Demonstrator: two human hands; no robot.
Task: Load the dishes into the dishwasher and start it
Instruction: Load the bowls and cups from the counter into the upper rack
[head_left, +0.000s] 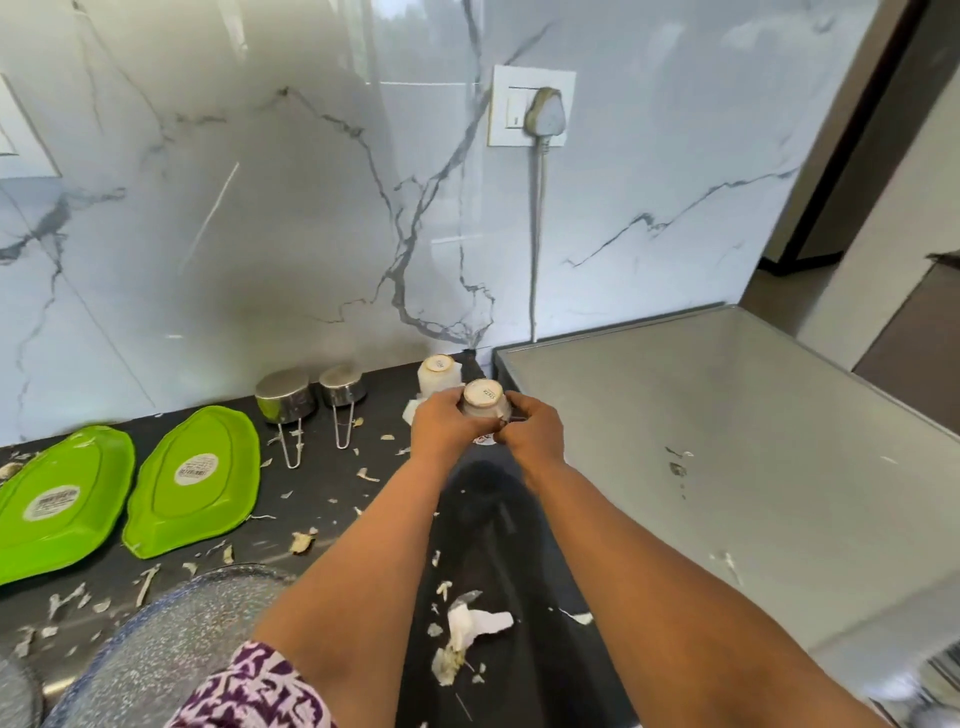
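Note:
Both my hands reach to the back of the dark counter (519, 571) and close around an upside-down white cup (482, 399). My left hand (441, 423) wraps its left side, my right hand (535, 434) its right side at the handle. A second upside-down white cup (438, 373) stands just behind, against the marble wall. Two upside-down steel pans with wire handles, a larger one (285, 396) and a smaller one (342, 385), sit to the left. Further left lie two green oval plates, face down, one (195, 480) beside the other (60, 501). A speckled plate (171, 634) lies at the front left.
A grey appliance top (753, 441) stands right of the counter, a little higher. A plug and cable (540, 156) run down the marble wall behind it. Scraps of paper and peel (462, 639) litter the counter. A doorway opens at the far right.

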